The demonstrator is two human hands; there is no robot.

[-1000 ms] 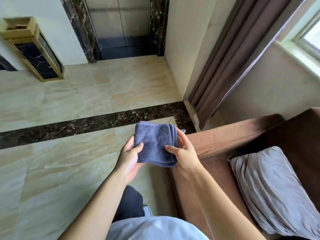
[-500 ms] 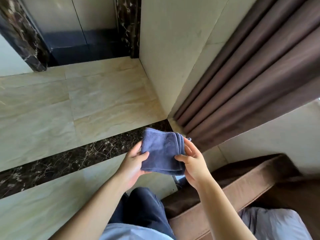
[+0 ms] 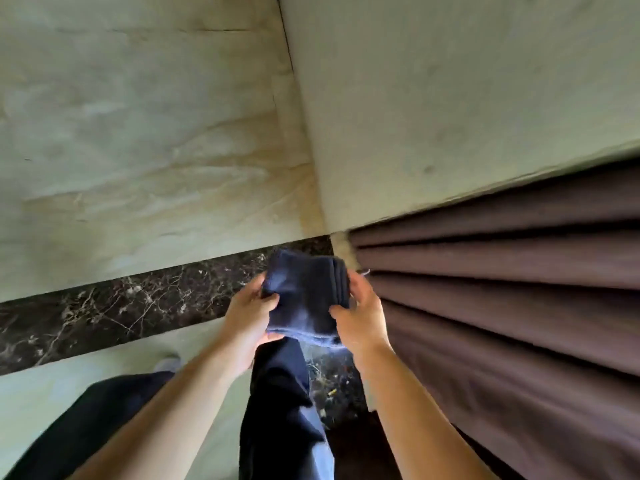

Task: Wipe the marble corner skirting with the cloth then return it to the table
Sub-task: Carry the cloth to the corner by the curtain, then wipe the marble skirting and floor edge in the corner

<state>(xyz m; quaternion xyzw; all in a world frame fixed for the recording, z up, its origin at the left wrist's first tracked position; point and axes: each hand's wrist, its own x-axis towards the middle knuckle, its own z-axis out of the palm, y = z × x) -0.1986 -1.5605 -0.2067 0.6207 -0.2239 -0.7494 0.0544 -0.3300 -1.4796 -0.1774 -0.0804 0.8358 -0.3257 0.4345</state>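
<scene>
A folded dark blue cloth (image 3: pixel 306 296) is held in front of me between both hands. My left hand (image 3: pixel 247 317) grips its left edge with the thumb on top. My right hand (image 3: pixel 362 315) holds the right edge, where the folded layers show. Just beyond the cloth stands the cream marble wall corner (image 3: pixel 341 242), whose foot meets the floor beside the curtain. The cloth is apart from the wall. No table is in view.
A brown pleated curtain (image 3: pixel 502 289) hangs along the right. A dark veined marble strip (image 3: pixel 138 303) crosses the beige floor (image 3: pixel 138 150). My dark trouser legs (image 3: pixel 277 393) and a shoe (image 3: pixel 168 363) are below.
I have stepped closer to the wall corner and look more steeply down. The sofa and the lift doors have left the view. Both hands keep the cloth.
</scene>
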